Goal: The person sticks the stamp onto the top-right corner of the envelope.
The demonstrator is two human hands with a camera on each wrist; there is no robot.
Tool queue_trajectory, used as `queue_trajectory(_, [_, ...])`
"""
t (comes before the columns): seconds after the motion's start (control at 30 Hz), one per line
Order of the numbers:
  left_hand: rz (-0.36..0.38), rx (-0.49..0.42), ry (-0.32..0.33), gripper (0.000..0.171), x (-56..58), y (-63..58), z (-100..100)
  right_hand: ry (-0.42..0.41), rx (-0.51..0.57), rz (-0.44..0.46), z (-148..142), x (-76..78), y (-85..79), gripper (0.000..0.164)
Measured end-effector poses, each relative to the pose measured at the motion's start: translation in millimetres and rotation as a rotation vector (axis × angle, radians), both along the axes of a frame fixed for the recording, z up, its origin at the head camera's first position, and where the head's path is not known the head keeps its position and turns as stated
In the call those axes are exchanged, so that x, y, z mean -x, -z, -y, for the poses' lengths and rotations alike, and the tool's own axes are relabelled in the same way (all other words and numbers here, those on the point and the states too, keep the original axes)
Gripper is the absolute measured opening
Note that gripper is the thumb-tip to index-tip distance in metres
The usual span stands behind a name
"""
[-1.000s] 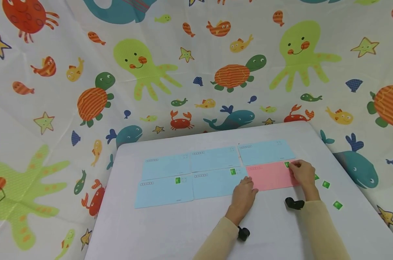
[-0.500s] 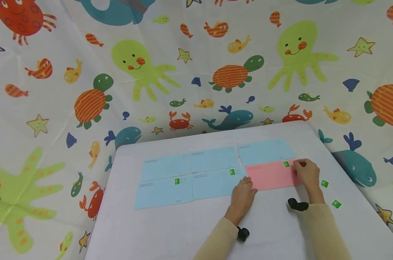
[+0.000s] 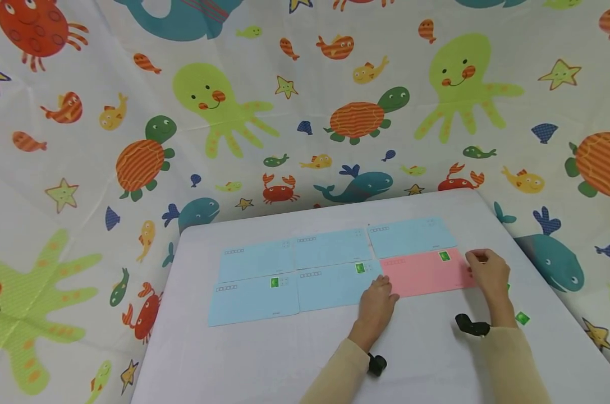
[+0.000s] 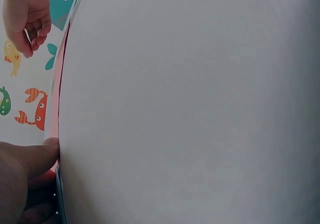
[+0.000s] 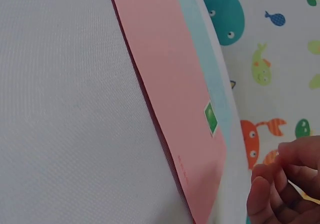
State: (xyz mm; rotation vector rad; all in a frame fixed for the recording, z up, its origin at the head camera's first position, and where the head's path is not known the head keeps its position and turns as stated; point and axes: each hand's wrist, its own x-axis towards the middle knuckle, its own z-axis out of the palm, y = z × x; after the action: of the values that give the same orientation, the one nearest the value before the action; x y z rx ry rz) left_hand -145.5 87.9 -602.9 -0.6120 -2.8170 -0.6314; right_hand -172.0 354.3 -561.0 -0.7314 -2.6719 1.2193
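Observation:
My left hand (image 3: 377, 303) rests at the near left corner of a pink envelope (image 3: 421, 278), where it meets a blue envelope (image 3: 330, 292). In the left wrist view its thumb (image 4: 42, 156) lies along the pink edge. A green stamp (image 3: 444, 256) sits at the pink envelope's upper right, also plain as a stamp (image 5: 210, 119) in the right wrist view. Just off that envelope's right end hovers my right hand (image 3: 491, 275), its fingers loosely bent and nothing visible between them.
Other blue envelopes (image 3: 411, 238) lie edge to edge in two rows; two nearer ones carry a stamp (image 3: 275, 282). Right of my right hand lies a loose stamp (image 3: 522, 318); another stamp (image 3: 509, 287) is mostly hidden. A patterned cloth (image 3: 305, 56) hangs behind the white table (image 3: 264, 365).
My right hand has let go of the stamp on the pink envelope and moved right, off the envelope. It now covers most of a loose stamp. The left hand stays in place.

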Motion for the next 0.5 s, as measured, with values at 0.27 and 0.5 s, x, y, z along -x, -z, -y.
queue_trajectory(0.27, [-0.012, 0.003, -0.005, 0.026, 0.5, 2.1, -1, 0.01, -0.004, -0.01, -4, -9.4, -7.8, 0.052])
queue_trajectory(0.5, [-0.025, 0.013, -0.004, 0.026, 0.4, 1.8, 0, 0.043, -0.01, 0.032, -11, -16.0, -11.4, 0.057])
